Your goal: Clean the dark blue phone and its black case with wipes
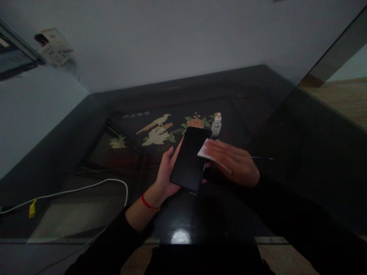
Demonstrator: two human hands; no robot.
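Note:
A black smartphone lies face up in my left hand, whose fingers wrap around it from beneath, with some fingertips showing at its right edge. My right hand, slightly blurred, holds a white cloth or wipe flat under its fingers. The white piece overlaps the right side of the dark screen. Just beyond the phone's top right corner stands a small clear bottle with a white cap.
The dark glossy table carries a bird-and-flower picture. A white cable with a yellow tag runs across the left side. Power sockets are on the wall at the upper left.

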